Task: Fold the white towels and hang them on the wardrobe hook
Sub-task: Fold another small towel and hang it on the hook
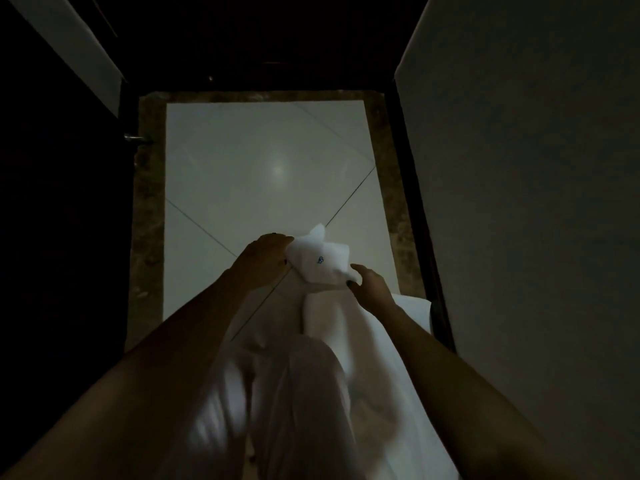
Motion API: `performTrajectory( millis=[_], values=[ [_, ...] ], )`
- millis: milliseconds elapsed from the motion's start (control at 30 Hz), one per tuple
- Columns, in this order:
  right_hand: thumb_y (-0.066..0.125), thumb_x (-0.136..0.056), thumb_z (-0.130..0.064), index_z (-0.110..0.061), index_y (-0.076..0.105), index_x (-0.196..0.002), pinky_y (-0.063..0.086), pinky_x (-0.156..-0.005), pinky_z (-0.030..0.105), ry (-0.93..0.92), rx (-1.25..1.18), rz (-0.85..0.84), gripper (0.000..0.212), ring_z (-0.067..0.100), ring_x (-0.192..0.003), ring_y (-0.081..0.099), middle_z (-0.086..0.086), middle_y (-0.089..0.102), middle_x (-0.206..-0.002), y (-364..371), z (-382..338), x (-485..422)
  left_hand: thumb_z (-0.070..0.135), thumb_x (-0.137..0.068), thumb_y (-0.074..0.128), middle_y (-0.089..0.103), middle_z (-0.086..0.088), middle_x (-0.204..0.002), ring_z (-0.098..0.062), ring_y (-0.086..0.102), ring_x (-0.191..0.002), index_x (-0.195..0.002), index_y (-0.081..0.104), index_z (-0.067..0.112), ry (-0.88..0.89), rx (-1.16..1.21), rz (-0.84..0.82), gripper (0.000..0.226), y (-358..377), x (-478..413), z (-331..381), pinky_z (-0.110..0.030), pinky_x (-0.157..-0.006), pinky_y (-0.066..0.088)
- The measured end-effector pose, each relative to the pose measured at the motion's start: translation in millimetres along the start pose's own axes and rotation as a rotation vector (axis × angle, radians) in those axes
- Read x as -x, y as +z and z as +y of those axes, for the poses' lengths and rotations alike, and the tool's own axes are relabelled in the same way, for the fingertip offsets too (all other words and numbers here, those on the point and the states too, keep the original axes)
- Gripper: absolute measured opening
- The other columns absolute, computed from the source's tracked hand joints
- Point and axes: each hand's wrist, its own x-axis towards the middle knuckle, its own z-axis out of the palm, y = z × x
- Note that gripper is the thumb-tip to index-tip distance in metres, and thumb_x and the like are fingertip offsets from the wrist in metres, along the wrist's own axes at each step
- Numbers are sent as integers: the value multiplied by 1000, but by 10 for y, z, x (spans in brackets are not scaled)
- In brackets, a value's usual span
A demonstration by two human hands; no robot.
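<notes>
The head view looks down in dim light. I hold a white towel (317, 268) out in front of me, above the tiled floor (263, 161). My left hand (265, 259) is at the towel's left edge, and its fingers (277, 239) curl over the bunched top and grip it. My right hand (369, 285) is at the lower right edge and pinches the cloth. The back of that hand hides how far its fingers reach underneath.

The top of the towel is gathered into a lump with one corner poking up, and a small blue mark (320, 260) shows on its face, too small to read. The rest hangs down toward me. There it blurs into my pale clothing (304, 393), so I cannot tell where the towel ends or whether it is one layer or several.

A brown border (149, 209) frames the floor. A wall (536, 202) rises on the right. On the left a metal door handle (133, 137) sticks out of near-black shadow, and the far end is too dark to make out.
</notes>
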Motion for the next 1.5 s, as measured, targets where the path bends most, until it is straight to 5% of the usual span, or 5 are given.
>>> performTrajectory(
  millis=[467, 600, 700, 867, 1500],
  values=[
    [63, -93, -18, -8, 38, -148, 20, -114, 28, -277, -61, 200, 61, 25, -142, 33, 10, 37, -154, 1594, 457, -2982, 24, -93, 60, 45, -21, -140, -36, 41, -129, -140, 42, 3, -19, 119, 98, 55, 1798, -2275, -1699, -45, -107, 35],
    [71, -85, -19, -16, 40, -147, 31, -107, 36, -278, 113, 163, 69, 31, -132, 40, 13, 45, -145, 1616, 474, -3292, 21, -84, 71, 58, -19, -124, -32, 53, -116, -125, 59, 4, -90, 265, 184, 45, 1918, -2332, -1865, -31, -94, 41],
    [65, -86, -14, -6, 67, -116, 40, -84, 33, -253, 208, 169, 31, 35, -109, 53, 20, 62, -117, 1584, 407, -3211, 14, -82, 72, 65, -13, -117, -24, 60, -107, -117, 65, 5, -139, 439, 139, 36, 1833, -2183, -1857, -14, -75, 38],
    [63, -91, -14, 0, 62, -89, 31, -66, 32, -220, 83, 218, 14, 36, -93, 55, 21, 63, -96, 1226, 287, -2611, 13, -80, 75, 66, -10, -98, -15, 55, -89, -101, 69, 0, -156, 525, 159, 26, 1276, -1794, -1570, -18, -64, 36],
    [56, -97, -25, -8, 71, -105, 37, -83, 31, -526, 248, 284, 24, 24, -109, 45, 11, 66, -97, -2137, -2243, 1173, 5, -79, 75, 51, -2, -64, -9, 45, -58, -70, 58, 10, -216, 658, 509, 20, -2758, 1765, 194, -14, -51, 36]
  ],
)
